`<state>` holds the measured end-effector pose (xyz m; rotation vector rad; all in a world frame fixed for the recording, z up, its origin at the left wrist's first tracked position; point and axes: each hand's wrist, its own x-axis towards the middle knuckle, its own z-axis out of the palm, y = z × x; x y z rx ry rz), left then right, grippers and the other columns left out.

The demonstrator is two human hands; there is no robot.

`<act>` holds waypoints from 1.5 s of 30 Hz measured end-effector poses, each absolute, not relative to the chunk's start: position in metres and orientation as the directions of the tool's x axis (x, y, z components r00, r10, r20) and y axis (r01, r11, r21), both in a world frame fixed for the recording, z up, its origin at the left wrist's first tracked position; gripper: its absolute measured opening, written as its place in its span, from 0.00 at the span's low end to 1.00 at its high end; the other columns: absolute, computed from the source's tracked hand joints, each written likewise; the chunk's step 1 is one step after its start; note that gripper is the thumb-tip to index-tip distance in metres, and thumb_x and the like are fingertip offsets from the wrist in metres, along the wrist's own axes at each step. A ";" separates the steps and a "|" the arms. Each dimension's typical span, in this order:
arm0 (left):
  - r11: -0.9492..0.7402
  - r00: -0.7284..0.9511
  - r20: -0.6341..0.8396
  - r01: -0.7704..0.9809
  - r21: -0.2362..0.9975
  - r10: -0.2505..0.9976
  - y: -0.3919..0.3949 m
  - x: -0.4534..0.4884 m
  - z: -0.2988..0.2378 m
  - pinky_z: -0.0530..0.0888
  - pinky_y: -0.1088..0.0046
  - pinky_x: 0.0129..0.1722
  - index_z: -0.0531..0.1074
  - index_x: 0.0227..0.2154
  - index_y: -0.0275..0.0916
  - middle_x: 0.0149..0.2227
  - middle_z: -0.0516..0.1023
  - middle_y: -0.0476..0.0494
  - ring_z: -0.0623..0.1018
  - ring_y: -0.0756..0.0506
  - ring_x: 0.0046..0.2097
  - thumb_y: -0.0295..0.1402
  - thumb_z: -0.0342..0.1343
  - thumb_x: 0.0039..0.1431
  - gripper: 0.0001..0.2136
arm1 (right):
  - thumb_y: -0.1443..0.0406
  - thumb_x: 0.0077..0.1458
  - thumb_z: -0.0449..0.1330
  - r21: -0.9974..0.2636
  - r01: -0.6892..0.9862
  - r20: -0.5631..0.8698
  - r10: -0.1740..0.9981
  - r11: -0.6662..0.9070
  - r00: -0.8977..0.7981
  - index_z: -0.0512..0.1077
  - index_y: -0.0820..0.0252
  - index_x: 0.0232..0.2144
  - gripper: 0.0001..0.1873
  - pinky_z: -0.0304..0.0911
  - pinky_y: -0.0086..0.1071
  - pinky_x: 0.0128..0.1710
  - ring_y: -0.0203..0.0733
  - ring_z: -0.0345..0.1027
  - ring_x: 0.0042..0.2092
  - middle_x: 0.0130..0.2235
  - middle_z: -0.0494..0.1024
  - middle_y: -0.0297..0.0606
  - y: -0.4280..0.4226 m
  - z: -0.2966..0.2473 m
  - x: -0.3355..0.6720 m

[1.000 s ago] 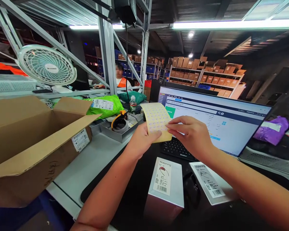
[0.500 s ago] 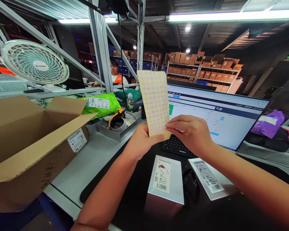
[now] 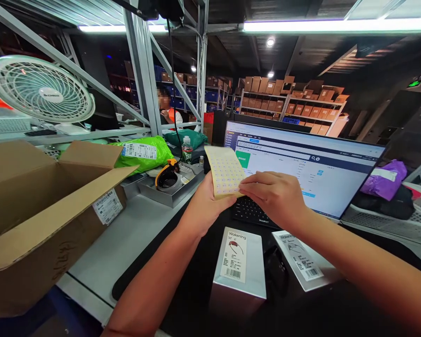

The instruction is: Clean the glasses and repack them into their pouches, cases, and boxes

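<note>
A pale yellow sticker sheet (image 3: 226,171), printed with rows of small marks, is held up in front of the monitor. My left hand (image 3: 210,201) is closed around its lower left side, thumb across the bottom edge. At the lower right edge, my right hand (image 3: 277,192) pinches with thumb and forefinger; whether a single sticker is between the fingertips is too small to tell. Below the hands stand a white box labelled "Wakening" (image 3: 236,257) and a second such box (image 3: 301,260), partly hidden by my right forearm. A dark object (image 3: 277,269) lies between them.
An open cardboard box (image 3: 77,224) stands at the left, by a green parcel (image 3: 143,153) and a metal tray with a tape roll (image 3: 168,180). Behind my hands are a keyboard (image 3: 252,213) and a monitor (image 3: 337,173). A fan (image 3: 42,93) stands far left; a person sits beyond.
The sticker sheet's top has tipped back, so it looks shorter and uncovers more of the monitor. Both hands keep their grip in nearly the same place. The view has shifted slightly.
</note>
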<state>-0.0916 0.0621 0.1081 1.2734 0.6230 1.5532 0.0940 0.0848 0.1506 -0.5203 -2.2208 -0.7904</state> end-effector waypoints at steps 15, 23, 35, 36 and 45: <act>-0.423 -0.113 0.414 -0.406 0.810 0.903 0.068 -0.085 0.103 0.71 0.57 0.59 0.77 0.48 0.39 0.52 0.81 0.40 0.77 0.36 0.57 0.42 0.65 0.56 0.19 | 0.73 0.63 0.57 0.504 0.561 0.710 0.055 0.656 -0.702 0.79 0.57 0.32 0.13 0.67 0.34 0.30 0.41 0.78 0.35 0.38 0.85 0.31 0.081 0.149 0.091; -0.434 -0.017 0.456 -0.342 0.834 0.890 0.067 -0.085 0.104 0.73 0.59 0.56 0.79 0.47 0.36 0.50 0.82 0.38 0.79 0.35 0.54 0.38 0.64 0.58 0.16 | 0.71 0.63 0.58 0.487 0.577 0.684 0.126 0.656 -0.719 0.79 0.55 0.36 0.11 0.66 0.33 0.33 0.41 0.78 0.38 0.41 0.85 0.32 0.079 0.146 0.094; -0.432 0.025 0.468 -0.345 0.834 0.883 0.065 -0.083 0.103 0.73 0.58 0.57 0.79 0.45 0.37 0.49 0.82 0.40 0.79 0.36 0.54 0.36 0.61 0.59 0.14 | 0.72 0.62 0.58 0.529 0.572 0.685 0.082 0.628 -0.724 0.79 0.56 0.39 0.10 0.67 0.35 0.30 0.43 0.79 0.36 0.43 0.84 0.35 0.074 0.140 0.098; -0.434 0.029 0.469 -0.334 0.837 0.883 0.065 -0.083 0.102 0.74 0.57 0.57 0.80 0.45 0.37 0.49 0.83 0.40 0.80 0.35 0.53 0.37 0.61 0.59 0.14 | 0.70 0.63 0.58 0.492 0.583 0.702 0.101 0.647 -0.705 0.79 0.56 0.38 0.10 0.68 0.36 0.29 0.44 0.80 0.36 0.43 0.84 0.35 0.071 0.141 0.098; -0.477 -0.110 0.466 -0.121 0.871 0.878 0.068 -0.092 0.099 0.77 0.57 0.52 0.79 0.44 0.42 0.45 0.84 0.49 0.82 0.37 0.48 0.41 0.63 0.59 0.13 | 0.53 0.54 0.69 -0.647 0.542 0.433 0.843 0.537 -0.319 0.80 0.54 0.25 0.13 0.74 0.32 0.29 0.46 0.80 0.34 0.39 0.85 0.38 0.021 0.136 0.181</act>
